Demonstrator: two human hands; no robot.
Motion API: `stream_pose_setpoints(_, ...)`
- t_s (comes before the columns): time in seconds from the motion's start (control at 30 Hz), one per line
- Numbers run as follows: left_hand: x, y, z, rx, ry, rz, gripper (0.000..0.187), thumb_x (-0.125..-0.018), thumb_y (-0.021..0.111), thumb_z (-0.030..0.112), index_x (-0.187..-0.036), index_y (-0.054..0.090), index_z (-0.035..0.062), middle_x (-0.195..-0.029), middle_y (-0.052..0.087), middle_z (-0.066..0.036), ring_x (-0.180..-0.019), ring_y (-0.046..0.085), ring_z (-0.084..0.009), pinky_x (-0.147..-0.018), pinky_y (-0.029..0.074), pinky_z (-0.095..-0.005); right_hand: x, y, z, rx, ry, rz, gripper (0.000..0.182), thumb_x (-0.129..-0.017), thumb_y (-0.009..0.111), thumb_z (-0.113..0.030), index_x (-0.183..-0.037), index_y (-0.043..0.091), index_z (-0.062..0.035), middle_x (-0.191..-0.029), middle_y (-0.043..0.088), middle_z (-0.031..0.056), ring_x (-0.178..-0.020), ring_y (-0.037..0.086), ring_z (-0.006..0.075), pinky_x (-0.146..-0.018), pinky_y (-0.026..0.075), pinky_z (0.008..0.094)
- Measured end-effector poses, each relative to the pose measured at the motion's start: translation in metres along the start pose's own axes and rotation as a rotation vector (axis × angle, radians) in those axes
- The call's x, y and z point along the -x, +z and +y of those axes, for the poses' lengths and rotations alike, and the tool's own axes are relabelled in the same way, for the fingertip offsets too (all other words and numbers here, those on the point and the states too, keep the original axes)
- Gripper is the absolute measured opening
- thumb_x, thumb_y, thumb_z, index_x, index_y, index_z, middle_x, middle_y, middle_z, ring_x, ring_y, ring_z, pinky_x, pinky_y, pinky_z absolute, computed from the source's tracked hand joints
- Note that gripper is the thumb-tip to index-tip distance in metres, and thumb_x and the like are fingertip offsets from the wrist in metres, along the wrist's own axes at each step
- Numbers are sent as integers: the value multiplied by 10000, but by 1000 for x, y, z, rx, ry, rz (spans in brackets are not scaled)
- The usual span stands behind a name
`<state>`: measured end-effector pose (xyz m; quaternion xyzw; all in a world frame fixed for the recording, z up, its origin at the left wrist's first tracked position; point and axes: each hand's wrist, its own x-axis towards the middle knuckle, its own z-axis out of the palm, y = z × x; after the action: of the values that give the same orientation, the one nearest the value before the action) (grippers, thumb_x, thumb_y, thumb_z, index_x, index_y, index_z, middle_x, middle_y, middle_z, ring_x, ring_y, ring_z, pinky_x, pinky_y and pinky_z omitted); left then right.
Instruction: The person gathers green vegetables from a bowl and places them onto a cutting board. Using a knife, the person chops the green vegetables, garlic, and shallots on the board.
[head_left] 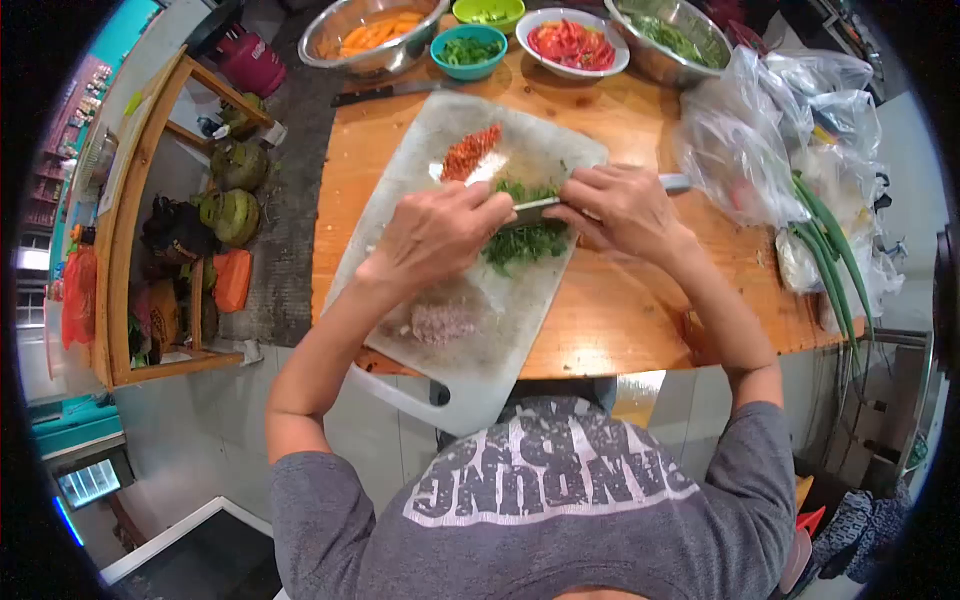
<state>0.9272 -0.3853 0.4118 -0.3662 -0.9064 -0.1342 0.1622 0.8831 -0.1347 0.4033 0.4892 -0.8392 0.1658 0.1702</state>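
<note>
A white cutting board (480, 365) lies on the wooden table (620, 320). A pile of chopped green herbs (525, 242) sits at its middle. My right hand (622, 208) grips a knife (535, 208) by its handle, whose end pokes out to the right. The blade lies across the herbs. My left hand (432, 238) rests fingers-down on the blade's front end. A heap of chopped red chili (470, 152) lies at the board's far end. A pale pink minced heap (442, 322) sits at the near end.
Behind the board stand a metal bowl of orange strips (372, 35), a teal bowl of greens (468, 50), a white bowl of red slices (572, 45) and a metal bowl of greens (670, 38). A second knife (390, 92) lies nearby. Plastic bags (760, 150) and green onions (830, 250) crowd the right.
</note>
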Motion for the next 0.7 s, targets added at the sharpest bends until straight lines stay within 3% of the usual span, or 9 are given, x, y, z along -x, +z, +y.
stream_pose_setpoints(0.17, -5, 4, -9, -65, -10, -52, 128, -888, 620, 225, -872, 537, 129, -739, 528, -32, -660, 616, -192, -515, 476, -339, 0, 3, 1, -2, 41, 29, 276, -881, 645, -357, -792, 563, -110, -700, 561, 45, -641, 626, 262, -559, 504, 389)
stream_pose_setpoints(0.43, -17, 5, -22, -42, 32, 54, 147, -901, 610, 223, -838, 526, 119, -724, 549, -36, -697, 642, -212, -506, 487, -360, -15, 5, 20, -17, 26, 56, 263, -900, 630, -342, -827, 585, -93, -731, 591, 81, -660, 626, 297, -572, 502, 395)
stream_pose_setpoints(0.57, -18, 10, -28, -14, -6, -16, 145, -922, 582, 236, -894, 538, 100, -765, 555, -67, -723, 626, -276, -565, 482, -406, -17, 8, 25, -20, 68, 29, 275, -898, 631, -348, -812, 586, -91, -733, 596, 80, -666, 625, 297, -564, 497, 397)
stream_pose_setpoints(0.6, -19, 6, -27, -57, 30, 20, 140, -919, 593, 230, -881, 537, 108, -746, 575, -44, -702, 645, -227, -513, 483, -382, -17, 6, 22, -27, 66, 52, 276, -899, 631, -349, -811, 587, -91, -732, 596, 80, -666, 626, 298, -562, 496, 398)
stream_pose_setpoints(0.7, -19, 16, -33, -53, 24, 38, 144, -920, 592, 231, -881, 535, 104, -741, 570, -46, -693, 640, -232, -510, 477, -385, -8, 13, 17, -45, 72, 31, 269, -897, 636, -345, -816, 590, -93, -731, 594, 79, -664, 626, 295, -556, 492, 397)
